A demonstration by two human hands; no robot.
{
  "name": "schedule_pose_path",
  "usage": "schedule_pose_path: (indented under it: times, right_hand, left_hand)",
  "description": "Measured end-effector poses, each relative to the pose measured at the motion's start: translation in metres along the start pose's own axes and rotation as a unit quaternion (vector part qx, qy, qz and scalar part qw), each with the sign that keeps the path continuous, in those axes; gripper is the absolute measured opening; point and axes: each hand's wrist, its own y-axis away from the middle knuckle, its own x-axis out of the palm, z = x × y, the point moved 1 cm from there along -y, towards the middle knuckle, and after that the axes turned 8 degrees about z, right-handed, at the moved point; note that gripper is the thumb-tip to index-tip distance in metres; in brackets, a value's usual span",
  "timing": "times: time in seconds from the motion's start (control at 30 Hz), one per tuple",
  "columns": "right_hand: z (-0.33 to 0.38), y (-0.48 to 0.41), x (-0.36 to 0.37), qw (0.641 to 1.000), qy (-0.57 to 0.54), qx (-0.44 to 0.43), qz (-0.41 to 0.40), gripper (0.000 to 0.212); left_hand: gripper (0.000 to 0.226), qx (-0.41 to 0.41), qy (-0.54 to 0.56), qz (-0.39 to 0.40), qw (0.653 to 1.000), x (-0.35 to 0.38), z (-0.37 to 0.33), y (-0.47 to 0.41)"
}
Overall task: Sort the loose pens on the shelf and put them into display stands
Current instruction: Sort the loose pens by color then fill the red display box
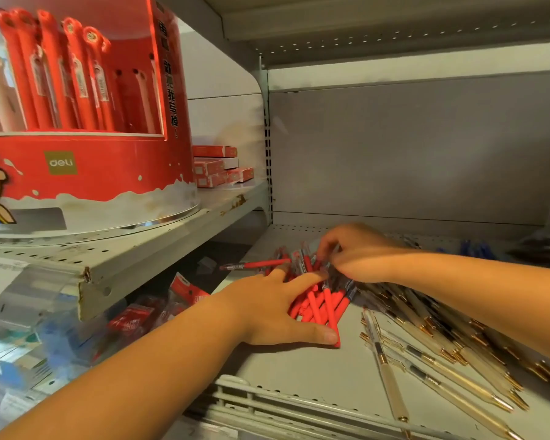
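Red pens [318, 308] lie heaped mid-shelf [299, 369]. Left hand [277, 309] spreads flat against them; right hand [359, 252] curls over their far ends, grip unclear. Best to square the tips together before lifting, leaving the gold pens [448, 347] aside.

Bare shelf [299, 369] lies open in front of the red pens [318, 306]; gold pens [451, 350] crowd the right, and the raised side shelf [134, 258] walls the left.

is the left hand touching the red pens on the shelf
Touching. The head view shows the left hand lying on the red pens, fingers spread over them, thumb against their lower ends.
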Motion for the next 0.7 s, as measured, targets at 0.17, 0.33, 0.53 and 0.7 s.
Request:
schedule_pose_path:
  times: [0.17, 0.33, 0.53, 0.7]
  right_hand:
    - [0.043, -0.057, 0.002, 0.984, 0.011, -0.176, 0.025, 0.026]
    - [0.070, -0.104, 0.041, 0.962, 0.160, -0.194, 0.108, 0.024]
    - [0.057, -0.107, 0.037, 0.976, 0.103, -0.188, 0.032, 0.021]
    - [0.043, -0.102, 0.021, 0.992, 0.034, -0.125, 0.001, 0.032]
  left_hand:
    - [0.091, -0.014, -0.023, 0.000, 1.000, 0.004, -0.004, -0.001]
    - [0.088, -0.011, -0.030, 0.002, 0.999, 0.003, -0.006, 0.000]
    - [0.086, -0.012, -0.031, 0.002, 0.999, 0.002, -0.008, 0.000]
    - [0.093, -0.026, -0.031, 0.016, 0.999, 0.000, -0.010, 0.000]
